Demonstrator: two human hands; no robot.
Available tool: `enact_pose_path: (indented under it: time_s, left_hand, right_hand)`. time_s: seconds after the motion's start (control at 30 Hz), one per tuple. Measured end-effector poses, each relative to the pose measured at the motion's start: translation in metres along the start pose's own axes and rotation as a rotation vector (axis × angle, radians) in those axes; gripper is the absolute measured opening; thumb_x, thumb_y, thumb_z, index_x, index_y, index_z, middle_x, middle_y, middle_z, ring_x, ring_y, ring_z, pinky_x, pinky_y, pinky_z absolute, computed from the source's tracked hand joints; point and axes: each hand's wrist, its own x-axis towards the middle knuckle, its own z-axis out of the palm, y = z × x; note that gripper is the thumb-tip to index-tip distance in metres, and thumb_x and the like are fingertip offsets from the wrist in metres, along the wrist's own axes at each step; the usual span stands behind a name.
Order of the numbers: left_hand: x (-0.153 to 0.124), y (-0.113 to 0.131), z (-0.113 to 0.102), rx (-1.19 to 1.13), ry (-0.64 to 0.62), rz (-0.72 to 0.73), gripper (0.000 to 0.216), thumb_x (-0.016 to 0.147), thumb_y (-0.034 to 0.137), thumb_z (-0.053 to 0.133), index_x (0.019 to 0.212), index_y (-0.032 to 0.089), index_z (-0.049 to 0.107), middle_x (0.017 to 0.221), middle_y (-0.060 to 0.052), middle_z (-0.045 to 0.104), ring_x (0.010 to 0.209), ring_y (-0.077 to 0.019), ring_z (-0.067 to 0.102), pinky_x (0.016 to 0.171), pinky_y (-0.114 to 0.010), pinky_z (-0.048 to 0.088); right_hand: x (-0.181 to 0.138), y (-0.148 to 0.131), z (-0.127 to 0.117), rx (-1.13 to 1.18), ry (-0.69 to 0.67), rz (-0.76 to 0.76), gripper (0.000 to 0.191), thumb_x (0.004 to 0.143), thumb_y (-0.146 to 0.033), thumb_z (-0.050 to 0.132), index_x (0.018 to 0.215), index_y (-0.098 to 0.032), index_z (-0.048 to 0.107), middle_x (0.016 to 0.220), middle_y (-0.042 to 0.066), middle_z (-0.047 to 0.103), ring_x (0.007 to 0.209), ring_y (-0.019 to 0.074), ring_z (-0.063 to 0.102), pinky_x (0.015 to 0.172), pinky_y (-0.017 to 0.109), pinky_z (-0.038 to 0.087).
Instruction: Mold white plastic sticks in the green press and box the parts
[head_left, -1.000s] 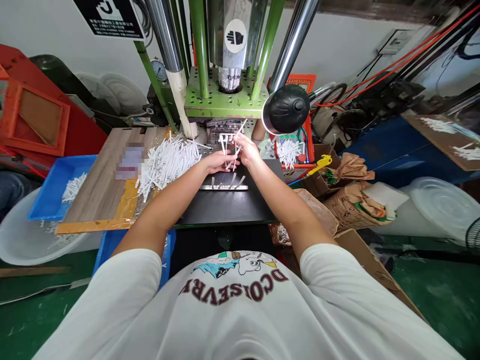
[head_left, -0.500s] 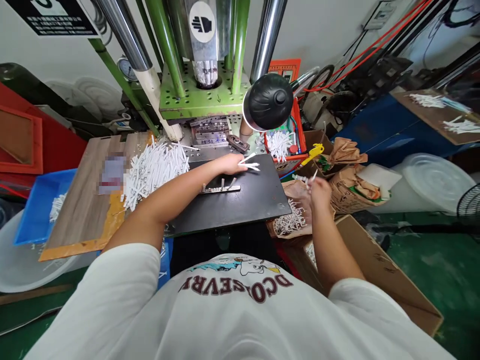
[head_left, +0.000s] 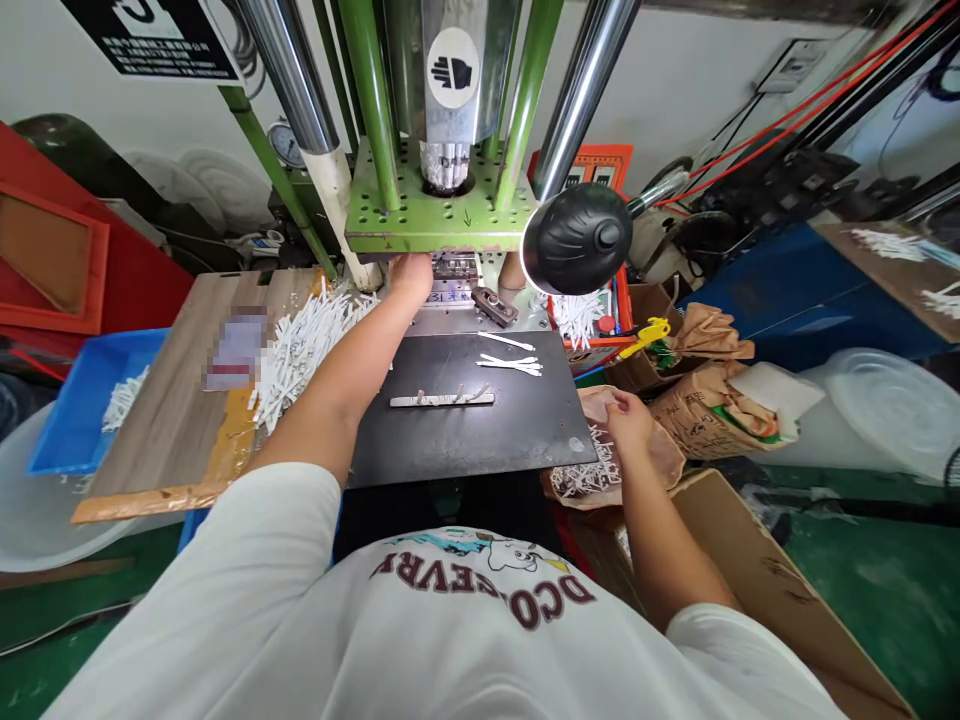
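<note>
Small group of white strips lies on the black plate, just above a metal bar. Larger heap remains on the wooden board; more strips lie in the paper bag. Left hand is at the mold under the green press platen, fingers hidden; grip cannot be told. Right hand is curled narrowly at the bag's edge; no strip visible in it.

White plastic strips (tangled) lie in a paper bag.
</note>
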Motion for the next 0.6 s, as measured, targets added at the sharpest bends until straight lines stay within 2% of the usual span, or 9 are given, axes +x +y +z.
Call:
enact_pose_path:
  time_s: [0.07, 0.1, 0.13, 0.23, 0.3, 0.37, 0.47, 0.6]
  left_hand:
    - [0.01, 0.003, 0.004, -0.045, -0.012, -0.039, 0.039, 0.106, 0.021, 0.049, 0.127, 0.013, 0.08, 0.129, -0.018, 0.078, 0.132, -0.0331, 0.064, 0.113, -0.042, 0.047]
    - [0.013, 0.004, 0.005, -0.063, -0.007, -0.048, 0.038, 0.107, 0.025, 0.05, 0.126, 0.012, 0.08, 0.127, -0.017, 0.078, 0.132, -0.032, 0.063, 0.112, -0.042, 0.047]
    - [0.014, 0.004, 0.006, -0.075, 0.006, -0.045, 0.039, 0.108, 0.028, 0.051, 0.127, 0.011, 0.079, 0.126, -0.016, 0.078, 0.132, -0.0307, 0.061, 0.113, -0.041, 0.046]
    - [0.005, 0.0, 0.003, -0.089, 0.039, 0.024, 0.04, 0.108, 0.031, 0.05, 0.13, 0.01, 0.077, 0.126, -0.015, 0.078, 0.13, -0.0287, 0.059, 0.116, -0.046, 0.041]
    - [-0.011, -0.007, -0.001, -0.09, 0.072, 0.135, 0.037, 0.105, 0.026, 0.05, 0.128, 0.015, 0.077, 0.13, -0.016, 0.076, 0.129, -0.0312, 0.058, 0.117, -0.05, 0.04]
    - [-0.035, -0.019, -0.004, -0.086, 0.115, 0.232, 0.036, 0.101, 0.021, 0.051, 0.123, 0.018, 0.079, 0.136, -0.018, 0.073, 0.131, -0.0344, 0.056, 0.118, -0.052, 0.039]
    - [-0.08, -0.05, -0.01, -0.068, 0.131, 0.334, 0.034, 0.101, 0.024, 0.052, 0.118, 0.018, 0.08, 0.135, -0.02, 0.07, 0.128, -0.0371, 0.055, 0.116, -0.052, 0.04]
    - [-0.145, -0.11, -0.019, -0.06, 0.075, 0.385, 0.035, 0.1, 0.033, 0.054, 0.116, 0.024, 0.083, 0.119, -0.016, 0.072, 0.117, -0.0366, 0.06, 0.111, -0.052, 0.045]
  right_hand:
    - [-0.009, -0.023, -0.002, 0.04, 0.005, -0.111, 0.032, 0.089, -0.027, 0.057, 0.111, -0.02, 0.079, 0.109, 0.014, 0.078, 0.1, 0.0299, 0.073, 0.096, 0.048, 0.062]
    - [-0.015, -0.038, -0.002, 0.072, -0.039, -0.22, 0.033, 0.093, -0.029, 0.056, 0.114, -0.022, 0.08, 0.113, 0.014, 0.077, 0.102, 0.0296, 0.073, 0.098, 0.048, 0.061]
    - [-0.022, -0.055, -0.001, 0.104, -0.122, -0.355, 0.032, 0.096, -0.032, 0.057, 0.116, -0.023, 0.08, 0.116, 0.013, 0.076, 0.103, 0.029, 0.073, 0.099, 0.047, 0.061]
    - [-0.042, -0.109, 0.011, 0.121, -0.491, -0.718, 0.036, 0.1, -0.039, 0.067, 0.131, -0.025, 0.077, 0.127, 0.013, 0.072, 0.109, 0.028, 0.071, 0.099, 0.043, 0.061]
    - [-0.049, -0.139, 0.026, 0.045, -0.673, -0.852, 0.046, 0.098, -0.039, 0.074, 0.142, -0.025, 0.072, 0.135, 0.013, 0.067, 0.115, 0.0283, 0.07, 0.098, 0.04, 0.061]
    - [-0.053, -0.159, 0.04, -0.065, -0.773, -0.928, 0.04, 0.102, -0.035, 0.071, 0.14, -0.023, 0.073, 0.133, 0.014, 0.067, 0.111, 0.0274, 0.071, 0.096, 0.037, 0.059]
    - [-0.05, -0.168, 0.053, -0.162, -0.803, -1.01, 0.028, 0.108, -0.026, 0.061, 0.13, -0.023, 0.078, 0.123, 0.012, 0.07, 0.1, 0.0242, 0.071, 0.093, 0.034, 0.057]
    - [-0.026, -0.159, 0.048, -0.12, -0.636, -1.087, 0.03, 0.111, -0.03, 0.057, 0.133, -0.027, 0.077, 0.116, 0.01, 0.072, 0.103, 0.0247, 0.071, 0.094, 0.033, 0.057]
